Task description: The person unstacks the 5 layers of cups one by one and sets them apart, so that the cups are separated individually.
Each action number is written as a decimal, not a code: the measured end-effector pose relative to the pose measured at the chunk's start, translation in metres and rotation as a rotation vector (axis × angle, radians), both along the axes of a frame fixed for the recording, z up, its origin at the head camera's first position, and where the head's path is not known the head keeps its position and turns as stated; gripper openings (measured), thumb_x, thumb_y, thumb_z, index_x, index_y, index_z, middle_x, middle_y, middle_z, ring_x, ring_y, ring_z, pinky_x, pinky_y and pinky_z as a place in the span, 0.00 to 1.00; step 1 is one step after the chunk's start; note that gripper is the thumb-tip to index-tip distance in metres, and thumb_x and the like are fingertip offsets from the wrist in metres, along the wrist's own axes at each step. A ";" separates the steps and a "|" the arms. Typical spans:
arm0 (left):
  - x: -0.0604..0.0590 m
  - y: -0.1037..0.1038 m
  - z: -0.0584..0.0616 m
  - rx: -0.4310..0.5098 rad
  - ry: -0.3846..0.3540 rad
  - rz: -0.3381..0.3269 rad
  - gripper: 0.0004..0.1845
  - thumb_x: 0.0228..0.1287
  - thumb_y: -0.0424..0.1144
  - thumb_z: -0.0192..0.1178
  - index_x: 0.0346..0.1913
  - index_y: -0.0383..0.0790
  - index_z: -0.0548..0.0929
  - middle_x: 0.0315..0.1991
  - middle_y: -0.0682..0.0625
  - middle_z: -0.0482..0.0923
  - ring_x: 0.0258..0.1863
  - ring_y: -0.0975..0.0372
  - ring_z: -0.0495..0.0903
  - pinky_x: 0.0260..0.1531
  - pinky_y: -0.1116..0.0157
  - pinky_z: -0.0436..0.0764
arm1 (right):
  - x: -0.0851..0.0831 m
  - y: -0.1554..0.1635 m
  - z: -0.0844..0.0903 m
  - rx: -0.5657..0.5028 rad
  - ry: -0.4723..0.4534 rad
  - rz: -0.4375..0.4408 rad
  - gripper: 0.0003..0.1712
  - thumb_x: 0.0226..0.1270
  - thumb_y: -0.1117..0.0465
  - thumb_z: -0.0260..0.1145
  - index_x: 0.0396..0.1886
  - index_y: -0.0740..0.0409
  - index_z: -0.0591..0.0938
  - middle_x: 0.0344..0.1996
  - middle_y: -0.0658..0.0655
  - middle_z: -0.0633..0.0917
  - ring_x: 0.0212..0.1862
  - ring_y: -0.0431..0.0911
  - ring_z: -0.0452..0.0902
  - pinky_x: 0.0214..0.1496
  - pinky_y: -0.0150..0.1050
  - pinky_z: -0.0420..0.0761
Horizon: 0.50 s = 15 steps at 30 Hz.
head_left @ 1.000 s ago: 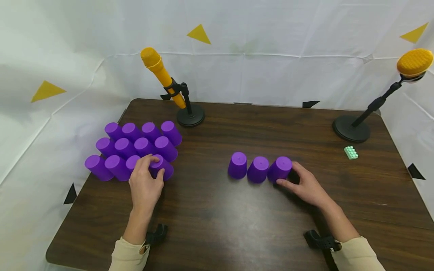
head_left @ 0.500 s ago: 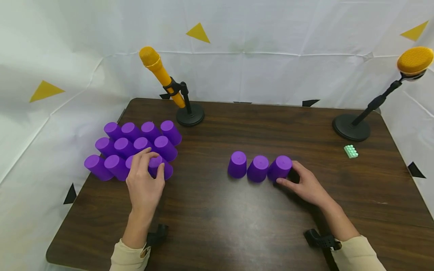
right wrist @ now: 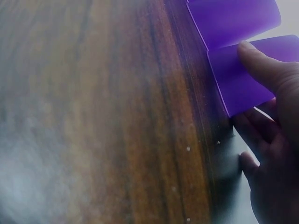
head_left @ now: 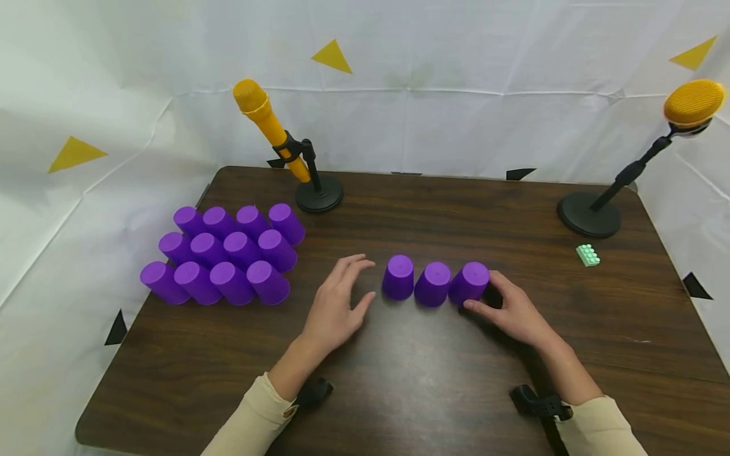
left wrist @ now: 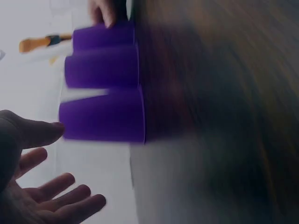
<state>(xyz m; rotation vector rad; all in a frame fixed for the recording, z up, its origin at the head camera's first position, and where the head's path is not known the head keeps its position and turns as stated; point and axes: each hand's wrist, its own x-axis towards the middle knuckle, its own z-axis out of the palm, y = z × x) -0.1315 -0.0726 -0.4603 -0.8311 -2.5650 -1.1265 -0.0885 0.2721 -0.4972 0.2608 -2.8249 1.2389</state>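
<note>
Three purple cups stand upside down in a short row mid-table: a left cup (head_left: 398, 277), a middle cup (head_left: 433, 284) and a right cup (head_left: 469, 283). My right hand (head_left: 516, 313) grips the right cup, its thumb on the near side and fingers round the far side, as the right wrist view also shows on that cup (right wrist: 247, 77). Just left of the row, my left hand (head_left: 336, 310) is held with fingers spread and nothing in it. In the left wrist view, its thumb (left wrist: 42, 134) overlaps the edge of the nearest cup (left wrist: 103, 116).
Several more purple cups (head_left: 268, 283) stand upside down in rows at the table's left. Behind them is a yellow microphone (head_left: 268, 120) on a black stand. Another yellow microphone (head_left: 692, 104) rises at the back right, with a mint toy brick (head_left: 588, 255) before its base.
My left hand has left the front right cup of the left-hand group and moved right, empty, to beside the short row. My right hand stays at the right cup.
</note>
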 end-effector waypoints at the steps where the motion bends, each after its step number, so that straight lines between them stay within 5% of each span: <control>1: -0.001 0.006 -0.002 -0.030 -0.014 -0.020 0.29 0.59 0.35 0.70 0.63 0.45 0.73 0.65 0.47 0.68 0.62 0.56 0.71 0.56 0.52 0.76 | 0.000 0.000 -0.001 -0.001 0.000 0.000 0.31 0.60 0.53 0.75 0.60 0.59 0.75 0.52 0.59 0.80 0.58 0.55 0.73 0.60 0.58 0.69; 4: -0.005 0.022 -0.005 -0.062 -0.047 -0.060 0.29 0.62 0.36 0.68 0.64 0.45 0.70 0.66 0.45 0.66 0.64 0.55 0.69 0.58 0.51 0.74 | -0.001 0.000 -0.001 -0.002 0.006 0.003 0.31 0.60 0.53 0.74 0.60 0.58 0.75 0.52 0.59 0.80 0.58 0.54 0.73 0.60 0.58 0.69; 15: -0.018 0.052 -0.022 0.063 -0.035 -0.091 0.23 0.58 0.35 0.71 0.54 0.45 0.73 0.58 0.49 0.73 0.57 0.61 0.75 0.54 0.59 0.76 | -0.001 0.001 -0.002 -0.004 -0.017 0.000 0.32 0.60 0.52 0.74 0.61 0.58 0.74 0.53 0.59 0.79 0.60 0.55 0.72 0.62 0.59 0.68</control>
